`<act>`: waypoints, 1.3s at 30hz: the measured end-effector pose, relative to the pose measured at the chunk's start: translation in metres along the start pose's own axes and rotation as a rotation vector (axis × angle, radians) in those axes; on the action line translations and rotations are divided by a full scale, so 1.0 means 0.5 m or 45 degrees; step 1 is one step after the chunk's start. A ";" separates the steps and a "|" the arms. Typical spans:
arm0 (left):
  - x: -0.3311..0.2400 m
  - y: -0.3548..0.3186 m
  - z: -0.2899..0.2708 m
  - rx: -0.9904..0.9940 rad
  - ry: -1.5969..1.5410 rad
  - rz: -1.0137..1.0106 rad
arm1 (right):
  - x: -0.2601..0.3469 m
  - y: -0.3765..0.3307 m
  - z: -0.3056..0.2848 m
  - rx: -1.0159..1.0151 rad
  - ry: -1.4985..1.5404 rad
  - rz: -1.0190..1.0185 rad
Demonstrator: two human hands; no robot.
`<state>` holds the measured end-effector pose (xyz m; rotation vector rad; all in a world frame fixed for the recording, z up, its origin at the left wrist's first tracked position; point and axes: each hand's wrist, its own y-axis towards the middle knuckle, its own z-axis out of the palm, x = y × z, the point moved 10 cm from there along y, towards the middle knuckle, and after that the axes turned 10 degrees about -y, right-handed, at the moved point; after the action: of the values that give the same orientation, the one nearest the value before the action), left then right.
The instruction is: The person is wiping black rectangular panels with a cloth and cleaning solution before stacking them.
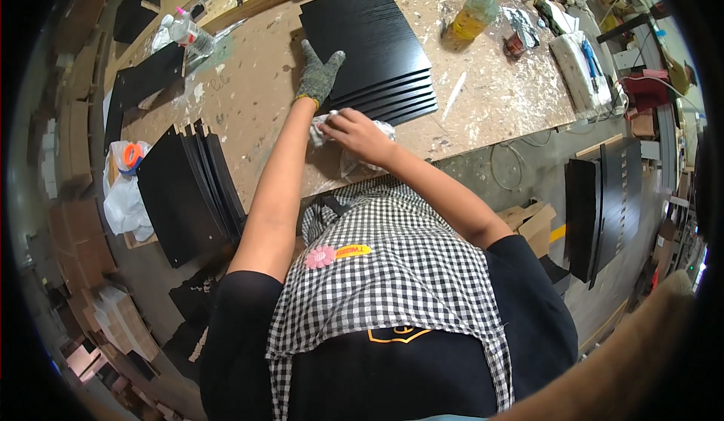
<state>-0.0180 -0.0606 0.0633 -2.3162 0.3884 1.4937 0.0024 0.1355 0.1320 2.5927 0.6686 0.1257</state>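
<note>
Our grey-gloved left hand (320, 74) lies spread on stacked black panels (366, 40); our right hand (360, 137) grips seemingly white cloth (387, 130); green-capped clear bottle (473, 18), upper right.

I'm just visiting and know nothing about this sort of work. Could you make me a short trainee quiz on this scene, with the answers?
1. Choose one. The left hand is: A) bare, B) gloved, C) out of view.
2. True or false: the bottle with the green cap stands to the right of the stack of black panels.
3. Fill in the colour: the right hand holds crumpled ____ material by the stack's near edge.

Key:
1. B; the glove is grey.
2. True.
3. White.
</note>
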 end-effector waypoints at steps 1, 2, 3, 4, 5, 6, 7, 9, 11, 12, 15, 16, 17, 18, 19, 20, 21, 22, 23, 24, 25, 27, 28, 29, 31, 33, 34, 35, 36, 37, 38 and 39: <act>0.001 -0.003 0.001 0.015 0.037 -0.025 | -0.041 -0.013 -0.045 -0.119 0.055 0.194; -0.004 -0.002 0.002 0.029 0.073 -0.047 | -0.088 -0.035 -0.088 -0.241 0.108 0.386; -0.014 -0.005 -0.001 0.004 0.097 -0.016 | -0.130 -0.065 -0.117 -0.334 0.044 0.559; -0.019 -0.005 -0.003 -0.001 0.093 -0.015 | -0.179 -0.106 -0.133 -0.387 0.004 0.729; -0.034 -0.009 -0.004 0.010 0.061 -0.045 | -0.219 -0.139 -0.159 -0.374 -0.032 0.903; -0.039 -0.011 -0.006 0.015 0.025 -0.078 | -0.251 -0.167 -0.172 -0.326 -0.122 0.986; -0.050 -0.012 -0.010 0.019 0.025 -0.077 | -0.271 -0.185 -0.178 -0.287 -0.179 1.011; -0.057 -0.006 -0.014 -0.010 -0.065 -0.077 | -0.285 -0.202 -0.159 -0.173 -0.347 1.011; -0.053 -0.004 -0.008 -0.039 -0.100 -0.048 | -0.268 -0.199 -0.113 -0.023 -0.494 0.960; -0.047 -0.002 -0.008 -0.070 -0.133 -0.019 | -0.239 -0.179 -0.097 -0.005 -0.524 0.898; -0.036 0.010 -0.006 -0.103 -0.190 0.092 | -0.137 -0.086 -0.040 -0.042 -0.438 0.610; -0.025 0.013 -0.008 -0.107 -0.193 0.091 | -0.110 -0.055 -0.038 -0.113 -0.431 0.550; -0.023 0.017 -0.008 -0.097 -0.182 0.079 | -0.101 -0.041 -0.034 -0.079 -0.455 0.501; -0.021 0.020 -0.006 -0.089 -0.171 0.066 | -0.097 -0.032 -0.034 -0.044 -0.478 0.450; -0.018 0.018 -0.006 -0.110 -0.142 0.063 | -0.114 -0.049 -0.067 -0.124 -0.377 0.429; -0.022 0.015 -0.011 -0.108 -0.139 0.064 | -0.147 -0.085 -0.067 -0.074 -0.330 0.479; -0.023 0.012 -0.012 -0.088 -0.129 0.037 | -0.189 -0.124 -0.088 -0.070 -0.370 0.589; -0.028 0.010 -0.012 -0.071 -0.123 0.009 | -0.229 -0.160 -0.112 -0.064 -0.411 0.693; -0.038 0.007 -0.015 -0.076 -0.125 0.004 | -0.261 -0.189 -0.134 -0.036 -0.468 0.786; -0.049 0.004 -0.014 -0.069 -0.123 0.030 | -0.280 -0.204 -0.149 -0.005 -0.525 0.884; -0.060 -0.002 -0.013 -0.063 -0.120 0.056 | -0.280 -0.202 -0.140 0.073 -0.522 0.921; -0.055 -0.002 -0.011 -0.074 -0.138 0.060 | -0.246 -0.165 -0.108 0.143 -0.445 0.911; -0.054 0.002 -0.011 -0.084 -0.154 0.067 | -0.227 -0.140 -0.082 0.209 -0.370 0.900; -0.052 0.003 -0.010 -0.081 -0.161 0.064 | -0.175 -0.101 -0.073 0.079 -0.464 0.676; -0.042 0.008 -0.010 -0.089 -0.138 0.059 | -0.097 -0.047 -0.005 -0.058 -0.183 0.428; -0.027 0.012 -0.010 -0.102 -0.115 0.040 | -0.045 0.014 0.019 0.033 -0.139 0.236; -0.020 0.013 -0.010 -0.104 -0.114 0.042 | -0.032 0.029 0.024 0.072 -0.132 0.148; -0.015 0.016 -0.011 -0.099 -0.120 0.071 | -0.041 0.033 0.016 0.082 0.008 0.180; -0.016 0.014 -0.013 -0.098 -0.130 0.094 | -0.053 0.031 -0.007 0.097 0.152 0.206; -0.011 0.016 -0.013 -0.075 -0.193 0.091 | -0.088 0.018 -0.064 -0.048 0.182 0.311; -0.025 0.012 -0.013 -0.070 -0.190 0.081 | -0.133 -0.018 -0.110 -0.208 0.142 0.474; -0.044 0.006 -0.011 -0.055 -0.179 0.050 | -0.175 -0.070 -0.138 -0.288 0.090 0.592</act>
<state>-0.0236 -0.0648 0.0852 -2.2306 0.3687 1.6880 -0.1036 0.1492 0.1800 2.4827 0.0553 0.4147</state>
